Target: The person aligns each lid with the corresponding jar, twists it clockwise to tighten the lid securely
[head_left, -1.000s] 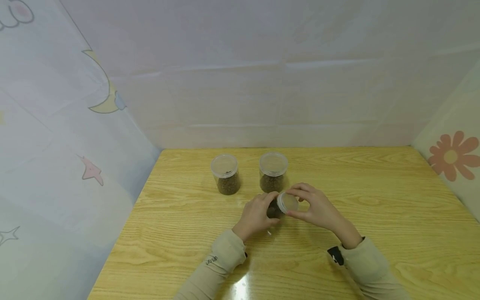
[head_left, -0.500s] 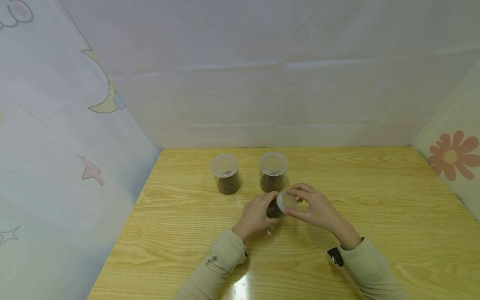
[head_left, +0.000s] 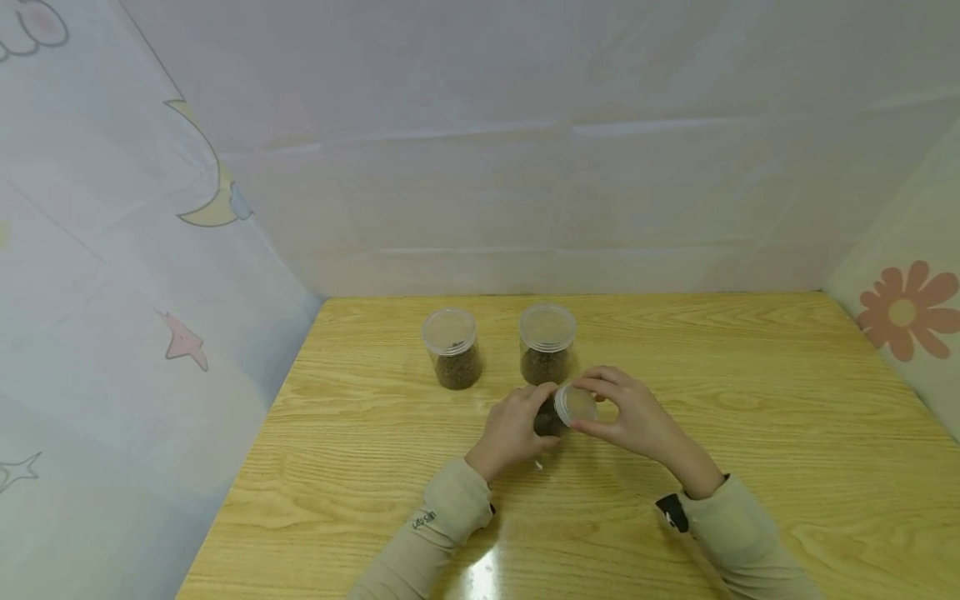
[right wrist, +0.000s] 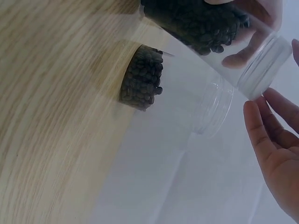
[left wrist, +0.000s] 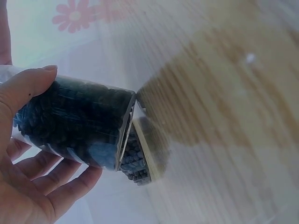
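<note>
A clear screw-top jar point(head_left: 550, 418) partly filled with dark beans is held tilted by my left hand point(head_left: 512, 429), its lidded end leaning to the right. In the left wrist view, thumb and fingers wrap round the jar's side point(left wrist: 77, 119); its bottom edge is close to the table, and contact cannot be told. My right hand point(head_left: 628, 417) pinches the rim of the clear lid point(head_left: 577, 404) between thumb and fingers. The lid point(right wrist: 266, 67) sits on the jar's mouth in the right wrist view. Dark beans point(right wrist: 196, 23) lie toward the jar's bottom.
Behind my hands two similar lidded jars of dark beans stand upright, one on the left point(head_left: 455, 367) and one nearer the middle point(head_left: 545, 362), close to the held jar. The wood-grain table point(head_left: 337, 467) meets a pale cloth backdrop point(head_left: 480, 208) at its far edge.
</note>
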Tool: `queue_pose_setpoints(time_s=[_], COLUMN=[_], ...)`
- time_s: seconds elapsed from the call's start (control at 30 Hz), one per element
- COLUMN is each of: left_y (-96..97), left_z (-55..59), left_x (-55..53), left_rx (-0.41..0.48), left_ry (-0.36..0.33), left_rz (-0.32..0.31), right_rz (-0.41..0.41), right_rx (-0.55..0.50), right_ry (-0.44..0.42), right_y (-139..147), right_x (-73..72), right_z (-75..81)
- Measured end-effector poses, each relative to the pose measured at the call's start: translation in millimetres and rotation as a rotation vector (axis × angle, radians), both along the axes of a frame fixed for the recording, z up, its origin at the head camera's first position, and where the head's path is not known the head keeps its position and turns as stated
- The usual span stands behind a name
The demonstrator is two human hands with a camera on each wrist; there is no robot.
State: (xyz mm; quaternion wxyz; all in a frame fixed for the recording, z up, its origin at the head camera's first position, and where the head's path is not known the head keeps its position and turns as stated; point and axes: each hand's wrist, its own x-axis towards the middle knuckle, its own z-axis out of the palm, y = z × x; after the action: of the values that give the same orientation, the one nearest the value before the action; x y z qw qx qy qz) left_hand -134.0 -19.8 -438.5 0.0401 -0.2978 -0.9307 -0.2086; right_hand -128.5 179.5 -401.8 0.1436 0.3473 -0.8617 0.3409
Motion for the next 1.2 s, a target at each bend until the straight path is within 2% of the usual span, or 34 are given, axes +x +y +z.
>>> queue_pose_setpoints(time_s=[0.3,0.6,0.87,1.07,1.2], left_y=[0.3,-0.1,-0.2,-0.4,-0.4], left_z=[-1.4,-0.5,-1.4,-2.0,-2.0], left_x=[-0.8,-0.4,-0.9,-1.4,-1.6], left_rx=[0.009,0.003,0.009,0.005,0.011], left_ry=[0.001,-0.010,-0.008,-0.008,-0.003], left_rz=[-0.005,0.003,0.001,0.003,0.001], right_rz=[0.033,-0.015,0.040,0.006,0.013], right_rx=[0.018,0.010,0.003,0.003,0.015], right_ry=[0.035,0.008,0.038,0.008,0.018], right_y=[0.7,0.2,-0.5,-0.7,0.1], right_x=[0.3,-0.3,-2.3,-2.1,-2.1], right_z=[-0.1,-2.5,-3.1,-3.5,-3.4])
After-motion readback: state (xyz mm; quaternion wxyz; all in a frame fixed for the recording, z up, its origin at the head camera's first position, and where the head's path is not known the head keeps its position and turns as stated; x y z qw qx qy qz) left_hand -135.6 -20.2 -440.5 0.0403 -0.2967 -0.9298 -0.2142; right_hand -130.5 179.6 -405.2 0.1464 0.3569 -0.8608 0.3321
